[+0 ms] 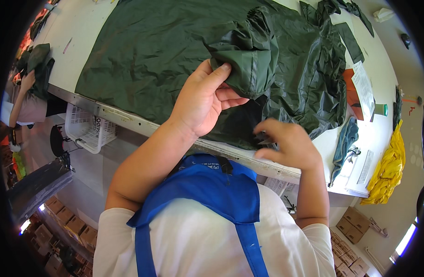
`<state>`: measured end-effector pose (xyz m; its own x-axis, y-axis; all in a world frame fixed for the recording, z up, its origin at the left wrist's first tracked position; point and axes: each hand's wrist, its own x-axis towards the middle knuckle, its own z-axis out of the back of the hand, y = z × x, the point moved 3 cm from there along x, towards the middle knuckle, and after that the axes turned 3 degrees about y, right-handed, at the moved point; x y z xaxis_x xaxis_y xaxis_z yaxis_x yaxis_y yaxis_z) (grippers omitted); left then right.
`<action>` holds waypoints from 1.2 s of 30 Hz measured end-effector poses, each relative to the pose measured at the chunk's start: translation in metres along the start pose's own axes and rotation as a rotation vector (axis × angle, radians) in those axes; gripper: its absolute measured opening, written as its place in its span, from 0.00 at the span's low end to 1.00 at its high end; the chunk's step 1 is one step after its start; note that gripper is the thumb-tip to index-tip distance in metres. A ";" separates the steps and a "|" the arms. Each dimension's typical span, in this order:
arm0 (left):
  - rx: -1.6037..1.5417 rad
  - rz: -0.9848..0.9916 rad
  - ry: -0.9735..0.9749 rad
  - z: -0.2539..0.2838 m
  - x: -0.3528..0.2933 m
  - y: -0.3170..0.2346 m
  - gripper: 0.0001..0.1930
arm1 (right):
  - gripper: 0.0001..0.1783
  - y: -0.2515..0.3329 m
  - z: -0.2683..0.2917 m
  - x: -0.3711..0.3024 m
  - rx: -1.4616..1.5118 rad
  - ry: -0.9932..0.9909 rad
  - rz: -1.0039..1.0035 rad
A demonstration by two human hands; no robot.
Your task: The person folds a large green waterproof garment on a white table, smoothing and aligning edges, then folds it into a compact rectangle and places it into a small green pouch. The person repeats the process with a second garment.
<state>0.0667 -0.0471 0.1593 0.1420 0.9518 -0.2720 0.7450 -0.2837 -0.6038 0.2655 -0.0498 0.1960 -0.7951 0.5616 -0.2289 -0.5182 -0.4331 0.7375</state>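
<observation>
My left hand (198,99) is raised over the table, thumb on top and fingers beneath, pinching the edge of a gathered dark green garment part (242,71). A pale seam line runs down this piece. It looks joined to the shiny green waterproof garment (142,51) spread across the table, though the join is hidden in folds. To the right and nearer my body, my right hand (288,143) hovers at the garment's near edge. Its fingers are smeared by motion. Something small and dark shows by the fingertips, but I cannot make it out.
The white table (59,60) has a worn metal front edge. At right lie a printed paper sheet (363,87), a blue-grey cloth (345,145) and a yellow fabric bundle (388,164). A white basket (89,127) sits below the edge. Another person's hand (28,81) holds dark fabric at far left.
</observation>
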 end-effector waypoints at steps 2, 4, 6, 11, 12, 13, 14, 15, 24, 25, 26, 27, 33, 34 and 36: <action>0.025 0.015 -0.010 -0.001 -0.002 0.001 0.12 | 0.17 -0.004 0.020 -0.010 0.002 -0.244 -0.066; 0.024 0.026 -0.029 -0.005 -0.003 0.001 0.13 | 0.16 -0.001 0.030 -0.009 -0.071 -0.411 -0.074; 0.027 0.043 -0.033 -0.009 -0.004 0.002 0.13 | 0.16 0.015 0.032 0.003 -0.178 -0.515 0.016; 0.054 0.061 -0.033 -0.010 -0.006 0.004 0.14 | 0.17 0.024 0.032 0.018 -0.322 -0.575 0.132; 0.048 0.062 -0.034 -0.010 -0.007 0.005 0.14 | 0.17 0.024 0.031 0.019 -0.342 -0.589 0.147; 0.041 0.063 -0.036 -0.011 -0.007 0.005 0.13 | 0.18 0.024 0.031 0.020 -0.362 -0.602 0.161; 0.035 0.066 -0.036 -0.011 -0.007 0.006 0.13 | 0.18 0.024 0.032 0.021 -0.370 -0.594 0.167; 0.034 0.068 -0.036 -0.011 -0.008 0.006 0.13 | 0.17 0.025 0.032 0.022 -0.378 -0.585 0.172; 0.051 0.083 -0.006 -0.013 -0.009 0.010 0.15 | 0.16 0.025 0.034 0.023 -0.332 -0.520 0.191; 0.054 0.086 -0.008 -0.014 -0.010 0.009 0.15 | 0.16 0.024 0.034 0.024 -0.315 -0.510 0.187; 0.056 0.089 -0.009 -0.014 -0.009 0.009 0.15 | 0.16 0.023 0.034 0.024 -0.299 -0.508 0.188; 0.056 0.092 -0.011 -0.014 -0.009 0.009 0.16 | 0.16 0.022 0.034 0.023 -0.283 -0.507 0.190; 0.070 0.107 -0.005 -0.014 -0.009 0.010 0.15 | 0.14 0.018 0.031 0.023 -0.154 -0.523 0.151; 0.081 0.110 -0.006 -0.014 -0.009 0.010 0.15 | 0.13 0.018 0.031 0.023 -0.144 -0.522 0.140; 0.100 0.117 -0.006 -0.013 -0.008 0.011 0.15 | 0.13 0.014 0.030 0.024 -0.138 -0.515 0.129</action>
<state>0.0819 -0.0560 0.1647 0.2199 0.9109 -0.3491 0.6547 -0.4031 -0.6395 0.2489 -0.0214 0.2202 -0.6159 0.7553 0.2239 -0.4909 -0.5903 0.6408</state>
